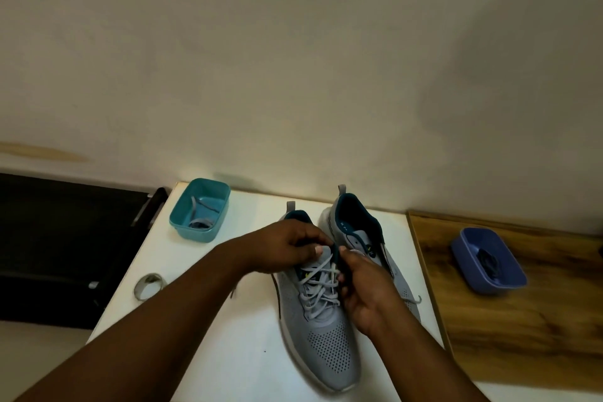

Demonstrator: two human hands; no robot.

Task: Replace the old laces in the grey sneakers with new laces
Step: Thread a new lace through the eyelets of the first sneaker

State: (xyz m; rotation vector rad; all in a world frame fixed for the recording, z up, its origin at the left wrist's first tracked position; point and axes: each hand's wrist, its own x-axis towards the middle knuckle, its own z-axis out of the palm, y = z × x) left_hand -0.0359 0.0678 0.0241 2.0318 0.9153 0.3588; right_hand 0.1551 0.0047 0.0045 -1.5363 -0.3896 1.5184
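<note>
Both hands pinch the lace (321,284) at the near sneaker's (321,330) top eyelets — left hand (287,246) at 10 o'clock, right hand (362,284) at 3 — likely steadying its tongue. Its mate (362,238) stands at 1 o'clock; the teal tub (182,222) at 11 holds laces.

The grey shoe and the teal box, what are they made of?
The grey shoe looks like soft knit fabric: its toe is dotted with tiny holes, and the sole edge looks like pale foam or rubber. The teal box looks like smooth plastic, since its walls are thin, rounded and slightly shiny.
</note>
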